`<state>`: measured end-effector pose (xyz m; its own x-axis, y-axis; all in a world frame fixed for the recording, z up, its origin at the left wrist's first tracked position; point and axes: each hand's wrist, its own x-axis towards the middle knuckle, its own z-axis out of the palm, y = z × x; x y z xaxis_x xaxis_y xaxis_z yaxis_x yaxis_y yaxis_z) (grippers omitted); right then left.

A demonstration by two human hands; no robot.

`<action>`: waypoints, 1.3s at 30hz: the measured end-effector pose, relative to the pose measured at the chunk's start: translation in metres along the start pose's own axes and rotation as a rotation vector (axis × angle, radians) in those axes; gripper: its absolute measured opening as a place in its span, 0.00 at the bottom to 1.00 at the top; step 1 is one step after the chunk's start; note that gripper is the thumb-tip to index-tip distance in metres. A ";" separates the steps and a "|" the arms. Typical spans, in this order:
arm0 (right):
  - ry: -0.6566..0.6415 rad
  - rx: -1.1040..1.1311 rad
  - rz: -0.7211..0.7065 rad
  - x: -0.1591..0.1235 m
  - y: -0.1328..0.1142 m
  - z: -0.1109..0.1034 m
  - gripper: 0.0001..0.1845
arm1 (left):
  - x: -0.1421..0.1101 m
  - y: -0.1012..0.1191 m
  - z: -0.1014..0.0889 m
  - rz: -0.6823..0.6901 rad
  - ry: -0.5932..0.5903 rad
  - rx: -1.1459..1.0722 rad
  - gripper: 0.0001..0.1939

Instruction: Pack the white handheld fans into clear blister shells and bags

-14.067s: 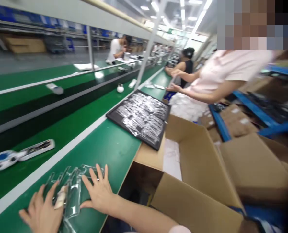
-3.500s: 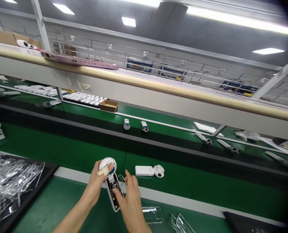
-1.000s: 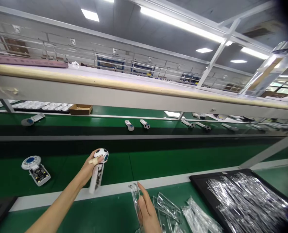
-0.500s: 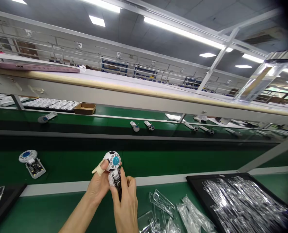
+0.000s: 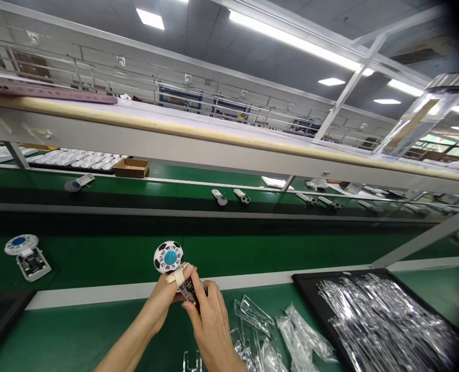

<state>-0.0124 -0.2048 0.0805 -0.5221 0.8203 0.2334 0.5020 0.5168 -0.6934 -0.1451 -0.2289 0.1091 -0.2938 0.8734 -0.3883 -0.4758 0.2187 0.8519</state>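
Both my hands meet low in the middle of the view. My left hand point(image 5: 157, 302), with a taped finger, and my right hand point(image 5: 211, 323) grip the handle of a small handheld fan point(image 5: 168, 257). Its round head, printed like a football with a blue hub, sticks up above my fingers. Most of the handle is hidden, with dark circuit parts showing between my hands. Just right of my right hand lie clear plastic shells point(image 5: 252, 316) and bagged clear pieces point(image 5: 297, 330). A second opened fan point(image 5: 27, 257) lies on the green belt, well left.
A black tray point(image 5: 384, 320) heaped with clear plastic pieces stands at right, and another black tray point(image 5: 4, 315) at lower left. Fans sit along the far green belt point(image 5: 175, 178). White parts and a cardboard box point(image 5: 131, 168) lie beyond, under a long white shelf point(image 5: 214, 147).
The fan's head has turned and now faces up with its blue hub in full view. My hands have closed in around the handle, and the taped finger now lies across it.
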 end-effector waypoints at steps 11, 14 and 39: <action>0.300 0.443 0.479 0.038 0.026 0.041 0.30 | -0.005 -0.031 0.002 0.191 0.278 -0.092 0.22; 0.242 0.345 0.490 0.042 0.032 0.054 0.30 | 0.013 -0.038 -0.007 0.178 0.312 -0.059 0.25; -0.775 1.073 0.317 0.071 -0.003 0.007 0.19 | 0.012 -0.043 -0.014 -0.329 -0.569 -0.508 0.38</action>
<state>-0.0555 -0.1496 0.0947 -0.9139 0.3370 -0.2265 0.0785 -0.4007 -0.9129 -0.1399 -0.2340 0.0627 0.3249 0.9157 -0.2364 -0.8205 0.3973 0.4110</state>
